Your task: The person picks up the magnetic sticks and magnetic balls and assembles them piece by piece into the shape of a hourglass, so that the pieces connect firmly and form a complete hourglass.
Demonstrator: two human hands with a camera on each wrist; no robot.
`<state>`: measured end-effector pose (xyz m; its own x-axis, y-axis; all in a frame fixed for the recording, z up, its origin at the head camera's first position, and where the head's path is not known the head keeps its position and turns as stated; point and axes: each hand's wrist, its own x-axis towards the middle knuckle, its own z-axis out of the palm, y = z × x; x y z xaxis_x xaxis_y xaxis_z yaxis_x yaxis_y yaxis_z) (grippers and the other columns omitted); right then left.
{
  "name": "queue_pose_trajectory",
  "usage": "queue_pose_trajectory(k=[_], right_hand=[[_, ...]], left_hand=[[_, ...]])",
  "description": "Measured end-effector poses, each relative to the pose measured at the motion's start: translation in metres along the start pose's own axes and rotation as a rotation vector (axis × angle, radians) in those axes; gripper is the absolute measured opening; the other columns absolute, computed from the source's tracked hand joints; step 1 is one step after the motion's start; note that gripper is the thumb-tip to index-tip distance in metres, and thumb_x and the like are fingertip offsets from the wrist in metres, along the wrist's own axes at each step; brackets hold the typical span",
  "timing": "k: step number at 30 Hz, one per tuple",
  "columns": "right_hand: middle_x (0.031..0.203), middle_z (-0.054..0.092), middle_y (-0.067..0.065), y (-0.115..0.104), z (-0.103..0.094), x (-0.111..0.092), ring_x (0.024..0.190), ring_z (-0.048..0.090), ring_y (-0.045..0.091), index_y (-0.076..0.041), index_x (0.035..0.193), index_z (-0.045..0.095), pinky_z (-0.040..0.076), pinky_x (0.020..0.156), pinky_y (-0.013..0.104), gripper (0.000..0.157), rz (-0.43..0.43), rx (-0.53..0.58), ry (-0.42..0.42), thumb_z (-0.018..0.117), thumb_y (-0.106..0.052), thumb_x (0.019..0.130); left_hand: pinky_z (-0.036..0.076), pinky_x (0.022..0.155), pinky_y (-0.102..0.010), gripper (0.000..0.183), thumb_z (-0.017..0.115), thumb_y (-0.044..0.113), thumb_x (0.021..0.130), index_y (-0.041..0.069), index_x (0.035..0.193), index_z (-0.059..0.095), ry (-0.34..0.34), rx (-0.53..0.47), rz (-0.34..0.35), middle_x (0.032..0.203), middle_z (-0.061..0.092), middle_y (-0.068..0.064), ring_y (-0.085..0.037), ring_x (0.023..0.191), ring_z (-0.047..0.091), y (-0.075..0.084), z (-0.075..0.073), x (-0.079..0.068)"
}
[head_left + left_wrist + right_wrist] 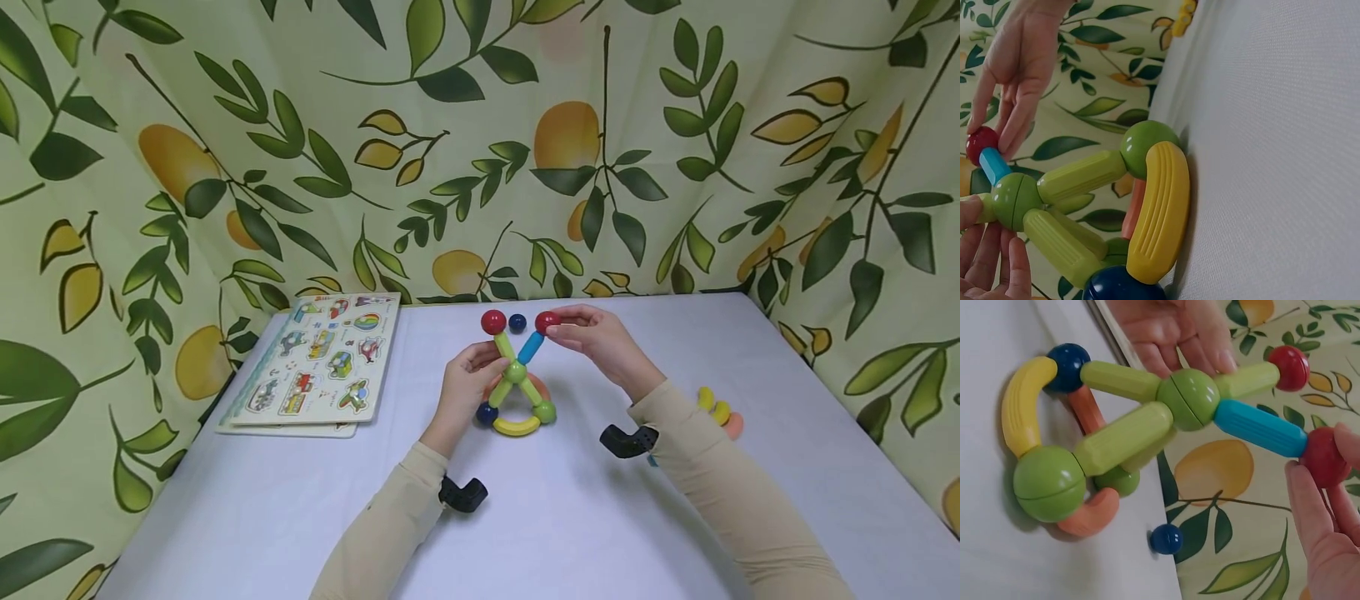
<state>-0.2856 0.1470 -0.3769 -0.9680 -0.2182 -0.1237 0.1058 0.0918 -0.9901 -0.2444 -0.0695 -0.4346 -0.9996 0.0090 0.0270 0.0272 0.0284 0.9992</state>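
Ball-and-stick toy (pixel 516 372) stands on the white table (pixel 555 533), near the middle. The left hand (pixel 467 383) pinches its upper left green stick (pixel 505 346) with thumb and fingers. The right hand's (pixel 603 342) fingers are clamped on the right red ball (pixel 548 322), on the blue stick's (pixel 531 347) end. A dark blue ball (pixel 517 323) sits on the far side
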Motion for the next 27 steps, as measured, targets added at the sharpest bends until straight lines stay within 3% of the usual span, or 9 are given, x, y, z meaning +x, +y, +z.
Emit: queue_pose_trajectory(k=[3, 8, 11, 15, 27], right_hand=[[0.116, 0.064, 0.003, 0.001, 0.006, -0.003, 0.1, 0.067, 0.007, -0.002, 0.13, 0.053, 0.056, 0.094, 0.027, 0.045, -0.025, -0.002, 0.034, 0.072, -0.018, 0.092], [0.128, 0.061, 0.015, 0.005, 0.016, -0.006, 0.098, 0.067, 0.004, -0.002, 0.128, 0.054, 0.052, 0.101, 0.035, 0.046, -0.091, -0.026, 0.081, 0.073, -0.024, 0.091], [0.133, 0.06, 0.017, 0.006, 0.019, -0.006, 0.098, 0.067, 0.003, -0.003, 0.128, 0.055, 0.053, 0.099, 0.031, 0.048, -0.114, -0.033, 0.095, 0.074, -0.026, 0.09], [0.129, 0.059, 0.013, 0.006, 0.02, -0.006, 0.097, 0.067, 0.001, -0.003, 0.132, 0.053, 0.055, 0.095, 0.028, 0.051, -0.126, -0.034, 0.098, 0.073, -0.025, 0.091], [0.136, 0.055, 0.014, 0.003, 0.026, -0.006, 0.105, 0.067, 0.008, -0.006, 0.137, 0.056, 0.053, 0.099, 0.038, 0.052, -0.146, -0.042, 0.066, 0.073, -0.026, 0.092]], left_hand=[[0.053, 0.102, -0.03, 0.036, 0.071, 0.021, 0.092, 0.008, 0.125, 0.065, 0.004, -0.002, 0.001, 0.124, 0.068, -0.011, -0.021, 0.117, 0.063, 0.0, 0.0, -0.001], [0.054, 0.101, -0.03, 0.037, 0.071, 0.022, 0.093, 0.008, 0.126, 0.064, 0.008, -0.007, 0.002, 0.125, 0.067, -0.011, -0.02, 0.116, 0.063, 0.0, 0.0, -0.001], [0.054, 0.101, -0.03, 0.036, 0.072, 0.022, 0.092, 0.007, 0.125, 0.065, 0.011, -0.009, 0.006, 0.124, 0.068, -0.011, -0.019, 0.115, 0.063, 0.0, 0.0, -0.001], [0.054, 0.1, -0.029, 0.036, 0.072, 0.022, 0.092, 0.007, 0.124, 0.065, 0.016, -0.008, 0.008, 0.124, 0.068, -0.012, -0.019, 0.114, 0.063, 0.0, -0.001, -0.001], [0.055, 0.099, -0.029, 0.034, 0.071, 0.019, 0.092, 0.006, 0.122, 0.064, 0.006, -0.04, 0.004, 0.122, 0.067, -0.012, -0.018, 0.112, 0.063, 0.002, -0.002, -0.001]])
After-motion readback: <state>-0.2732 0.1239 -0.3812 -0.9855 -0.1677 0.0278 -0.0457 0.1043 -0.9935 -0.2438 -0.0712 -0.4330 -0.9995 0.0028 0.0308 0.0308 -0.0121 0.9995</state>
